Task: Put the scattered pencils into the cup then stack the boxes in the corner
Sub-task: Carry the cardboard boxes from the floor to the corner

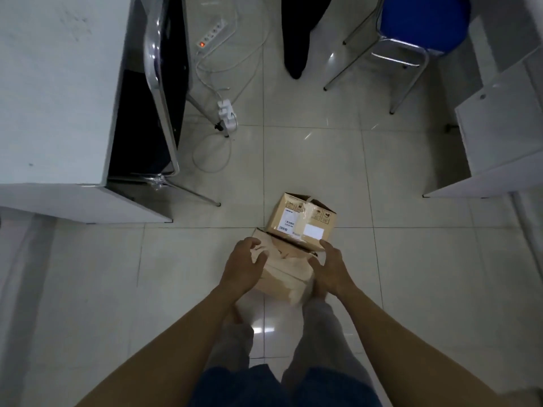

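Observation:
A large tan cardboard box (283, 273) is in front of my legs, low over the tiled floor, blurred. My left hand (244, 267) grips its left top edge with curled fingers. My right hand (330, 270) holds its right side, thumb on top and index finger stretched forward. A smaller brown box (301, 221) with white labels and tape sits at the large box's far end. I cannot tell whether it rests on the large box or just behind it. No pencils or cup are in view.
A white desk (55, 98) with a dark computer case under it stands at the left. Power strips and cables (223, 113) lie on the floor. A blue stool (420, 22) and a white cabinet (505, 136) stand at the right. A person's dark leg (296, 39) is ahead.

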A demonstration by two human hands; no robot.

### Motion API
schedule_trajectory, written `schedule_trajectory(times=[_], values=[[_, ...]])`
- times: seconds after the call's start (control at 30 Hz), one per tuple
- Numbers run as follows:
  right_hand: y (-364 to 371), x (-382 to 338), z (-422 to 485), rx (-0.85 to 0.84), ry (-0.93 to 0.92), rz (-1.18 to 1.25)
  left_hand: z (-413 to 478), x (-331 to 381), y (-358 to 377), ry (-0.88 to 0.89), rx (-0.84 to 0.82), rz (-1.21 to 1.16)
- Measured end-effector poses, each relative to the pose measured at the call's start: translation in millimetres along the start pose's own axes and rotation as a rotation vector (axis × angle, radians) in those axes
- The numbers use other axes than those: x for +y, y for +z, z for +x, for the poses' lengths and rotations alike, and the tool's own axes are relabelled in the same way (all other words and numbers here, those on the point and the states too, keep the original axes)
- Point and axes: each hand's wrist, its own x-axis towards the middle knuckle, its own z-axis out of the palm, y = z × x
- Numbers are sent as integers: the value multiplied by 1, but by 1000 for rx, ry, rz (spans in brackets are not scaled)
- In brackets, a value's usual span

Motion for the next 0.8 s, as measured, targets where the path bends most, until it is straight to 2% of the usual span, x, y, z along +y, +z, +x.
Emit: schedule_trajectory(times=[0.27, 0.37, 0.5, 0.7, 0.8], values=[[-23, 19, 134, -102, -13, -1, 96, 31, 70, -231, 81, -76], [-36, 45, 210, -125, 7, -23, 169, 43, 124, -327, 120, -66], [-48, 70, 283, -122, -38, -94, 249, 51, 174, -362, 144, -49], [-41, 119, 366, -186, -10, -112, 334, 40, 236, -508, 45, 90], [-28, 140, 390, -234, 31, -60, 355, 19, 256, -518, -28, 220]])
